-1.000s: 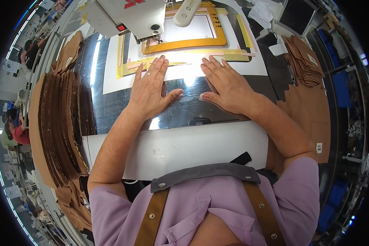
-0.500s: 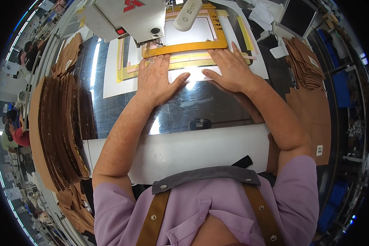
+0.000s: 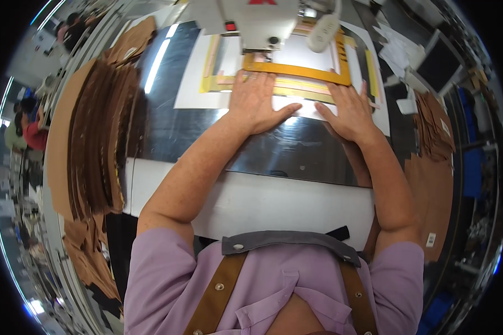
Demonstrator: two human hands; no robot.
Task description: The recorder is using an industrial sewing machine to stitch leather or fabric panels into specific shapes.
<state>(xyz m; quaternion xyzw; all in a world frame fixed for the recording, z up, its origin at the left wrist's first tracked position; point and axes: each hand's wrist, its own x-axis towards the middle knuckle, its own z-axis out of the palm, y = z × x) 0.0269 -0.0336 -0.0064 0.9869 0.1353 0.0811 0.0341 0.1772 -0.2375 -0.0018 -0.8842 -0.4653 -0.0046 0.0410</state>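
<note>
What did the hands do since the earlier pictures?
Both hands, the left hand and the right hand, slid forward, flat, pushing the yellow frame further under the sewing machine. Nothing was picked up or let go. The brown stack stayed put.

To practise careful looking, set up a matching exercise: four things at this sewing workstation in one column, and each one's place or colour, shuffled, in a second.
Things:
1. left hand
2. right hand
3. stack of brown pieces
4. clamp frame

Descriptions:
A. orange, under the machine head
B. piled at the table's left edge
C. flat on the yellow template, nearer the stack
D. flat on the template's right part

Pairs: 1-C, 2-D, 3-B, 4-A
</note>
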